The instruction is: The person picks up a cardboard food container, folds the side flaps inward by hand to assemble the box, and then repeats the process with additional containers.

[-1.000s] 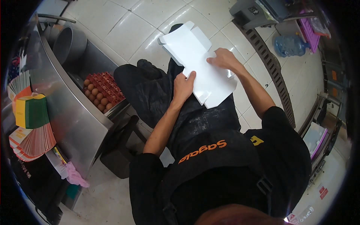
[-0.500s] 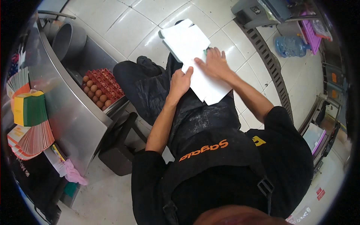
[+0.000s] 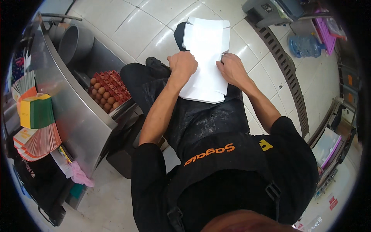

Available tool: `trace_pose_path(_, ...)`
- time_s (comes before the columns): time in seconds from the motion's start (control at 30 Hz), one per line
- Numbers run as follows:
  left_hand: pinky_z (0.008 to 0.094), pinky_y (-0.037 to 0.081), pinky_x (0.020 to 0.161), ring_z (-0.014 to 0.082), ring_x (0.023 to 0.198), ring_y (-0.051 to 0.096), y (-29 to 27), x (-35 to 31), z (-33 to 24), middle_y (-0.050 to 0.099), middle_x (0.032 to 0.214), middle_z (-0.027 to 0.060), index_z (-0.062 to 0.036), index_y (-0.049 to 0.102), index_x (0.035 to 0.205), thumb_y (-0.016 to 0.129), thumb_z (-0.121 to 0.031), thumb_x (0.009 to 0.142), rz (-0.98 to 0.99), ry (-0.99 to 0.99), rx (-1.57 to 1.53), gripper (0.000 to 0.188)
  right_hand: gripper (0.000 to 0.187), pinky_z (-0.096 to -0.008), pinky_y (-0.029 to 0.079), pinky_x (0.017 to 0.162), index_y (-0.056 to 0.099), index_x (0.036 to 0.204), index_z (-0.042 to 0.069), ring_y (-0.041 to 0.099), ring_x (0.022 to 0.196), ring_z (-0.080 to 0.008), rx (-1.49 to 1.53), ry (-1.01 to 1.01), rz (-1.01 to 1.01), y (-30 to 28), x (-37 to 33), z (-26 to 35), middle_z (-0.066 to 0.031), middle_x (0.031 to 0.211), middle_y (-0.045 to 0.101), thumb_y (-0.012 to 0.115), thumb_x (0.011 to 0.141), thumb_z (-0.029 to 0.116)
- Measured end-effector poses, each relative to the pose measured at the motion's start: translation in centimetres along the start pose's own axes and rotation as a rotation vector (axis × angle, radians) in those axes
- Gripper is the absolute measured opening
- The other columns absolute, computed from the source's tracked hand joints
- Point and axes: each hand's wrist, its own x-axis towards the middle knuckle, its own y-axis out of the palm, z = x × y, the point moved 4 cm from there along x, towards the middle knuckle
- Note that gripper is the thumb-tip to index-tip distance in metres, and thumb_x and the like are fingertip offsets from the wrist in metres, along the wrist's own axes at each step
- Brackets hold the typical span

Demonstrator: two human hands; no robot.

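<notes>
A person in a black apron (image 3: 208, 127) sits over a white tiled floor (image 3: 127, 31). On the lap, at upper centre of the frame, lies a flat white carton (image 3: 205, 46), its long axis running away toward the top edge. The left hand (image 3: 183, 65) and right hand (image 3: 231, 69) press its near half from either side, apart, equally close, fingers curled on its edges.
</notes>
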Motion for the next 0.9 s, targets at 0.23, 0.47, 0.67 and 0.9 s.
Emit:
trace_pose_path(0.23,0.0492,0.037,0.085,0.0267,0.077,0.065,1.0,0.6,-3.7,0.067,0.082,0.0129,-0.0058,0.068,0.083,0.049,-0.023,0.082,-0.134,0.005,0.475,0.026,0.029,-0.0453,0.042,0.077,0.058,0.067,-0.007,0.055,0.077,-0.0392,0.061,-0.002,-0.068,0.0,-0.3,-0.6,-0.024,0.078,0.058,0.051,0.079,0.018)
trace_pose_path(0.47,0.042,0.043,0.082,0.029,0.087,0.063,1.9,0.8,-1.8,0.064,0.091,0.0195,0.0007,0.064,0.091,0.047,-0.033,0.085,-0.191,-0.013,0.172,0.038,0.031,-0.0442,0.043,0.076,0.058,0.077,-0.008,0.056,0.081,-0.039,0.114,0.172,0.009,0.3,-0.6,-1.8,-0.0252,0.082,0.059,0.048,0.083,0.021)
trace_pose_path(0.67,0.0338,0.048,0.078,0.0268,0.09,0.061,2.9,-1.4,4.6,0.061,0.102,0.0197,0.0081,0.053,0.109,0.056,-0.05,0.082,0.13,-0.084,-1.072,0.064,0.038,-0.0397,0.046,0.073,0.057,0.094,-0.009,0.06,0.082,-0.0298,0.624,0.391,0.191,2.8,0.4,-5.3,-0.0212,0.086,0.062,0.05,0.086,0.028)
trace_pose_path(0.9,0.0295,0.046,0.082,0.0197,0.092,0.058,7.3,-4.4,2.2,0.058,0.107,0.0137,0.0091,0.048,0.115,0.065,-0.014,0.08,0.325,-0.019,-1.631,0.045,0.061,-0.027,0.047,0.085,0.038,0.123,-0.011,0.058,0.097,-0.023,1.461,0.7,0.407,3.4,-2.1,-4.9,-0.0178,0.111,0.055,0.061,0.083,0.028)
